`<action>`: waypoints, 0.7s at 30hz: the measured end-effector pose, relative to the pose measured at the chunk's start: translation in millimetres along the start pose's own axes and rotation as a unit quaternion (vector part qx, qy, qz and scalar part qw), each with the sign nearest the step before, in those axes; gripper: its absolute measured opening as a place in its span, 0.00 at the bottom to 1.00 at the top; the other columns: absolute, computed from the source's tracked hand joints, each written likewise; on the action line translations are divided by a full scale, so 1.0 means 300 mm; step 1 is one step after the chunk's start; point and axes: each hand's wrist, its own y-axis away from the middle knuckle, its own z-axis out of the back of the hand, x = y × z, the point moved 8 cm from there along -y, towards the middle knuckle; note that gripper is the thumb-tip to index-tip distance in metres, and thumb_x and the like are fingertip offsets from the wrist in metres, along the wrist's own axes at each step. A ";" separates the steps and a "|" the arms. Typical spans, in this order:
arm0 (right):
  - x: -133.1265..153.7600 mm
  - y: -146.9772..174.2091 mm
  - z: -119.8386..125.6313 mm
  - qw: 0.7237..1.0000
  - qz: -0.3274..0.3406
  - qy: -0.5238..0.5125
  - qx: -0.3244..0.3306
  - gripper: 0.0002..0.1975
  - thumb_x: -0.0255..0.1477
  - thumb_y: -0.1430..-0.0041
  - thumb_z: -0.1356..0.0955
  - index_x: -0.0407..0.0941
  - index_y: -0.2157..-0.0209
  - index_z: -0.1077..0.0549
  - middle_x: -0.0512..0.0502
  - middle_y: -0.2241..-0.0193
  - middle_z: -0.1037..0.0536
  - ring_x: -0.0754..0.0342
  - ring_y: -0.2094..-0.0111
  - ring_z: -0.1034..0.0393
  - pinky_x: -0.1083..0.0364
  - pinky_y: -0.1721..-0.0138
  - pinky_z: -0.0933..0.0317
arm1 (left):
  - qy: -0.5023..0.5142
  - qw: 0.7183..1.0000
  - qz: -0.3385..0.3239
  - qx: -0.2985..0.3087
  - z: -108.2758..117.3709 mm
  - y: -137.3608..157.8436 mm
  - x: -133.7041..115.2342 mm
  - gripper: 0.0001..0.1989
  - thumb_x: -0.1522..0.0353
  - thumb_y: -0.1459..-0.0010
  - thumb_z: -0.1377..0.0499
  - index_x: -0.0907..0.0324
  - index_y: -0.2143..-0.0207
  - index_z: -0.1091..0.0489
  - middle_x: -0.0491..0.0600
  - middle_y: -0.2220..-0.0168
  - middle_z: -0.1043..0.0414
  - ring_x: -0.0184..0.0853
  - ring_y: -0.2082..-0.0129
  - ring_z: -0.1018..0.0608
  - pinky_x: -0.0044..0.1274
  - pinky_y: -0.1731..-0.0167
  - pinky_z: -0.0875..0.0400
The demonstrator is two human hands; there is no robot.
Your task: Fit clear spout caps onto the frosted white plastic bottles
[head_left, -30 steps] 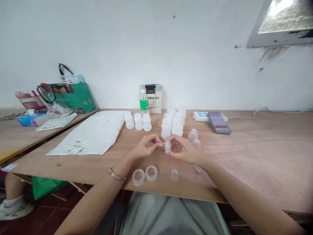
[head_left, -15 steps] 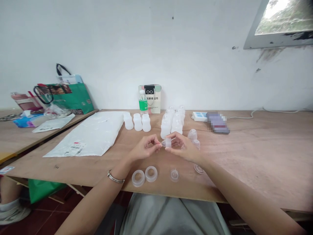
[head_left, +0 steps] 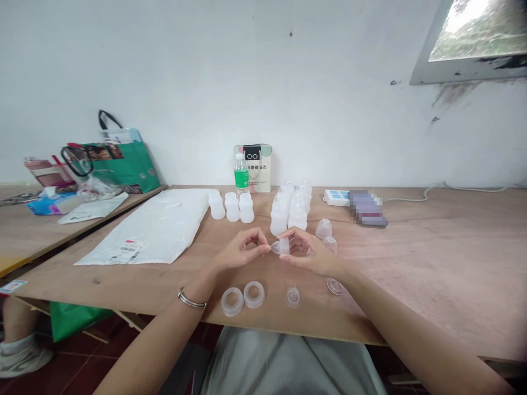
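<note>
My left hand (head_left: 244, 250) pinches the tip of a clear silicone baby bottle nipple (head_left: 275, 248) between thumb and fingers. The nipple pokes out of a translucent screw ring (head_left: 284, 246), which my right hand (head_left: 312, 251) grips from the other side. Both are held sideways above the table. Below my hands, two loose screw rings (head_left: 233, 312) lie near the front edge. A loose nipple (head_left: 293, 297) lies to their right, and another clear round piece (head_left: 335, 286) is partly behind my right forearm. Two clear domed caps (head_left: 324, 228) stand beyond my right wrist.
Two rows of capped white bottles (head_left: 279, 218) stand ahead, three uncapped bottles (head_left: 233, 207) left of them. A white mailing bag (head_left: 152, 225) covers the left. Behind are a water bottle (head_left: 241, 176) and paper bag (head_left: 263, 170). A power strip (head_left: 336, 197) and pixelated object (head_left: 368, 208) lie right.
My left hand has drawn slightly left and more of the nipple shows between it and the screw ring. My right hand still holds the ring, now shifted slightly right.
</note>
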 end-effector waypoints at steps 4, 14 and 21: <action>0.002 -0.001 0.009 1.000 0.004 -0.022 -0.015 0.17 0.32 0.46 0.30 0.50 0.56 0.36 0.50 0.62 0.29 0.55 0.63 0.31 0.53 0.58 0.36 | -0.099 0.982 -0.036 -0.159 0.151 -0.047 -0.030 0.12 0.59 0.41 0.46 0.59 0.66 0.33 0.49 0.66 0.29 0.33 0.65 0.28 0.26 0.62 0.34; 0.013 -0.004 0.014 0.999 0.027 -0.011 -0.031 0.16 0.29 0.46 0.31 0.48 0.58 0.39 0.51 0.63 0.34 0.56 0.63 0.36 0.55 0.57 0.40 | -0.573 0.779 0.091 -0.237 0.272 -0.299 0.109 0.24 0.59 0.44 0.45 0.70 0.52 0.34 0.67 0.45 0.39 0.57 0.46 0.38 0.42 0.49 0.43; 0.021 -0.002 0.022 0.998 0.038 -0.004 -0.041 0.16 0.30 0.47 0.30 0.49 0.58 0.38 0.50 0.61 0.32 0.56 0.61 0.35 0.53 0.56 0.40 | -0.564 0.791 0.110 -0.209 0.199 -0.271 0.108 0.24 0.66 0.43 0.46 0.71 0.47 0.40 0.68 0.51 0.33 0.55 0.48 0.34 0.41 0.51 0.42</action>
